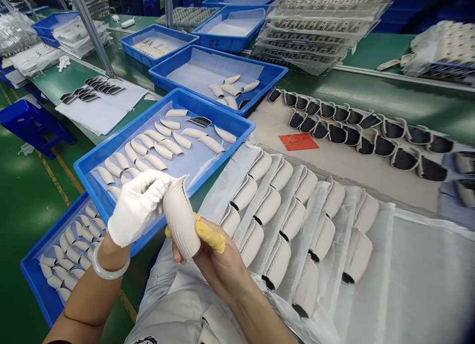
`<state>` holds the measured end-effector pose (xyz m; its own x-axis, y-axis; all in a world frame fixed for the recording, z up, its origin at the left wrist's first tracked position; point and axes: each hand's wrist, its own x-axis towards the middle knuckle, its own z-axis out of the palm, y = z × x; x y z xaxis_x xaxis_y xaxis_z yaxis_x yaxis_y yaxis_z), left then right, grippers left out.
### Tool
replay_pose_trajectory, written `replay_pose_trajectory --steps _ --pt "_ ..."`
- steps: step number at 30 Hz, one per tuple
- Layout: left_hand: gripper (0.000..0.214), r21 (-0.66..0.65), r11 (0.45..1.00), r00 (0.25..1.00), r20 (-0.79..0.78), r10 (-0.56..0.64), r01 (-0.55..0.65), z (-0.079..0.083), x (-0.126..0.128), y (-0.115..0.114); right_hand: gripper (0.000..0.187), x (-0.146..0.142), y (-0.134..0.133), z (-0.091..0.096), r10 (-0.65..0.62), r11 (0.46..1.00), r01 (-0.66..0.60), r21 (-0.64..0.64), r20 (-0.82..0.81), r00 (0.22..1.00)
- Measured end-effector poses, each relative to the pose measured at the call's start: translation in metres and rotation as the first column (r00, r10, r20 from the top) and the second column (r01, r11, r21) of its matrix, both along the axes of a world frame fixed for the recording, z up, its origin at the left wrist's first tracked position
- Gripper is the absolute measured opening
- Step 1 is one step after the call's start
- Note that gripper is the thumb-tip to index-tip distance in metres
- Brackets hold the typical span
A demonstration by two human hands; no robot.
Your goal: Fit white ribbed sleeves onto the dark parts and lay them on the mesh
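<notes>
Two hands hold one ribbed shell [181, 218], cream and curved, above your lap and just in front of the nearest blue tray [111, 147]. Your left hand [136, 206], in a white glove, has its fingers pressed together, pinching the upper end of the shell. A pale bangle [110, 268] circles that wrist. Your right hand [218, 265] is bare except for yellow finger cots [210, 236], and it curls around the lower side of the shell, cradling it from beneath.

The nearest tray carries many matching shells in loose rows on a mesh liner, with one dark piece [198, 121] near its far rim. A second blue tray [37, 279], also full of shells, sits below your left forearm. To the right of your hands, more shells [297, 220] overlap in rows on white sheeting [419, 279]. Beyond them, black-lined cups [371, 136] stand in two uneven rows on a pale mat [371, 180], near a red card [298, 141]. Past the mat runs the green bench [378, 49].
</notes>
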<state>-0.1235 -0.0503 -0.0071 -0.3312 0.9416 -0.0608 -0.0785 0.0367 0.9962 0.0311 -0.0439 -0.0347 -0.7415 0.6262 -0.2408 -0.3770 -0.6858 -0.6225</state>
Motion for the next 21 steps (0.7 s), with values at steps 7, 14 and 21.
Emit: replay_pose_trajectory --steps 7,14,21 --pt "0.034 0.015 0.997 0.991 -0.116 -0.067 0.069 0.0020 0.0019 -0.0011 0.037 -0.0009 0.0000 -0.0054 0.018 0.995 -0.030 -0.093 -0.132 0.991" --pt "0.090 -0.101 0.960 0.822 -0.497 -0.277 0.262 0.0068 0.0047 -0.0067 0.035 -0.0006 0.0003 -0.0088 -0.030 0.979 -0.009 -0.202 -0.193 0.981" --pt "0.030 -0.076 0.989 0.871 -0.469 -0.147 0.126 0.0071 0.0060 -0.0019 0.034 -0.0035 -0.0031 -0.0083 -0.051 0.977 0.004 -0.214 -0.214 0.976"
